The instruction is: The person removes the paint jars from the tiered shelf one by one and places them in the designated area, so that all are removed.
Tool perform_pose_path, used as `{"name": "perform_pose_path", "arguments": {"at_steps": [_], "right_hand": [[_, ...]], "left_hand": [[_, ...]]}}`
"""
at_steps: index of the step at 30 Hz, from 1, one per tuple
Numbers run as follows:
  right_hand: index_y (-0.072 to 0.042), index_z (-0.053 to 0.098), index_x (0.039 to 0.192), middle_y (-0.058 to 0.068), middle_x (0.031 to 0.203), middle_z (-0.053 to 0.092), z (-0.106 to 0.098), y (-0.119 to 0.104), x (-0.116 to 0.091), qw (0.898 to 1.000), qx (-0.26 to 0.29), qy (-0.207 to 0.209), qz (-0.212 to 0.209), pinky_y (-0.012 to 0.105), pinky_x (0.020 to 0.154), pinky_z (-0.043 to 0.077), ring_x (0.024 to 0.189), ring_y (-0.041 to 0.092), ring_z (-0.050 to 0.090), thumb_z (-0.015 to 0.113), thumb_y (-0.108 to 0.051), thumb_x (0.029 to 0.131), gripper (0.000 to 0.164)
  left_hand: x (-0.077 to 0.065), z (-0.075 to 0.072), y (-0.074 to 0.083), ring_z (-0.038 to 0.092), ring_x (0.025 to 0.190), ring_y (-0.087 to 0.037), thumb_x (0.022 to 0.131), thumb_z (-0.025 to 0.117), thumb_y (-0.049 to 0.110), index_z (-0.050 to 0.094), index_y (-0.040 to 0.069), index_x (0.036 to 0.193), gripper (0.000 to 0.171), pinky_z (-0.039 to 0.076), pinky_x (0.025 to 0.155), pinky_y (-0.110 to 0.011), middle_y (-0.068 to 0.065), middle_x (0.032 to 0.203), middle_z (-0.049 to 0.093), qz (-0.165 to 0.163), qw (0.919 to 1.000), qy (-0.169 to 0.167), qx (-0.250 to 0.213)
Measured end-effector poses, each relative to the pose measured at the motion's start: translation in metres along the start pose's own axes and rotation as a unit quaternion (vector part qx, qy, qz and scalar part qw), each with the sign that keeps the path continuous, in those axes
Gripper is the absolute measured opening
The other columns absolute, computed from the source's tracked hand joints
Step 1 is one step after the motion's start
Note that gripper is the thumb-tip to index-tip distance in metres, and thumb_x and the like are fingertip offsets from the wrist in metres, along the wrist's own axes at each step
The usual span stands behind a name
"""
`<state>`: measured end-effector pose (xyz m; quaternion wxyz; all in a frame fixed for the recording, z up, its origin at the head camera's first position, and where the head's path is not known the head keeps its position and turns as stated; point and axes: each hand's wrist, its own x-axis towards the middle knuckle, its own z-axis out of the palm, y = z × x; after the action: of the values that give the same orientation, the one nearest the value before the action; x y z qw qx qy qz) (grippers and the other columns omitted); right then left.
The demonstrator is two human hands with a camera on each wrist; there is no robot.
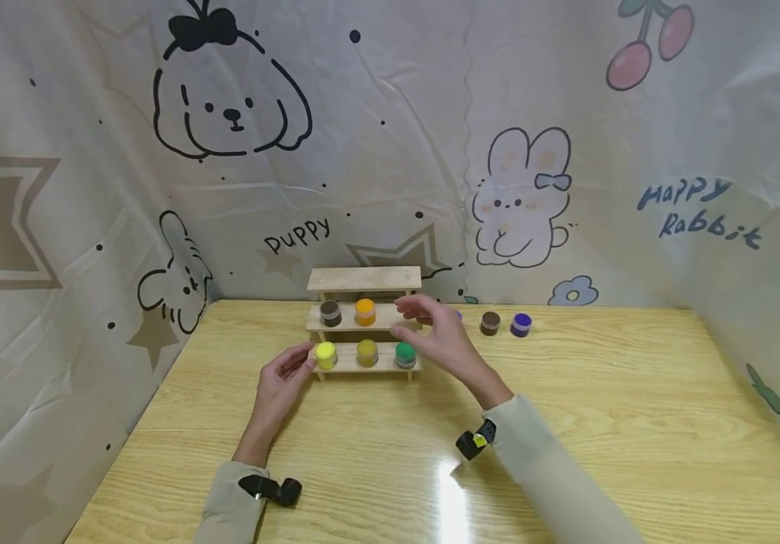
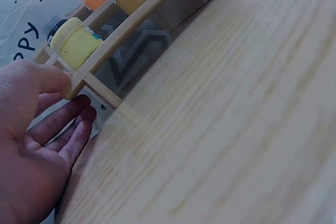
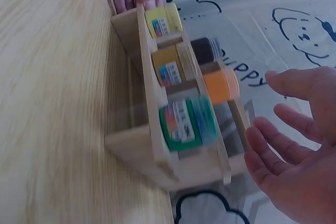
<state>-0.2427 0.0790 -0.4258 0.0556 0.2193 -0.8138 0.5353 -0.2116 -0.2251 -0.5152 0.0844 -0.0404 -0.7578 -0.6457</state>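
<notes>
A small wooden tiered rack [image 1: 364, 279] stands at the back of the table. Its bottom tier bears a yellow paint pot [image 1: 325, 355], a mustard paint pot [image 1: 366, 353] and a green paint pot [image 1: 406, 355]. On the tier above are a dark brown paint pot [image 1: 330, 313] and an orange paint pot [image 1: 365, 312]. My left hand [image 1: 283, 381] holds the rack's left end, with a digit on the bottom tier's corner [image 2: 73, 90] and other fingers below it. Curved but apart, the fingers of my right hand [image 1: 446, 340] hover empty beside the second tier's right end.
Right of the rack on the wooden table [image 1: 567, 423], another brown pot [image 1: 490, 323] and a purple pot [image 1: 521, 325] stand near the back edge. A further purple pot [image 1: 459, 315] is mostly hidden behind my right hand. A printed curtain [image 1: 390, 166] hangs behind the table.
</notes>
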Motion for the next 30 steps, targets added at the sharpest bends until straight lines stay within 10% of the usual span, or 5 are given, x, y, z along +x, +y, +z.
{"name": "perform_pose_path", "arguments": {"at_steps": [30], "right_hand": [[-0.004, 0.065, 0.129, 0.01, 0.123, 0.068, 0.045, -0.005, 0.047, 0.998, -0.05, -0.032, 0.036, 0.036, 0.093, 0.056, 0.106, 0.024, 0.067, 0.077, -0.009, 0.093, 0.038]], "left_hand": [[0.0, 0.001, 0.001, 0.061, 0.117, -0.018, 0.1, 0.067, 0.005, 0.065, -0.006, 0.132, 0.034, 0.05, 0.096, -0.015, -0.025, 0.134, 0.062, 0.0, 0.9999, 0.011, -0.013]]}}
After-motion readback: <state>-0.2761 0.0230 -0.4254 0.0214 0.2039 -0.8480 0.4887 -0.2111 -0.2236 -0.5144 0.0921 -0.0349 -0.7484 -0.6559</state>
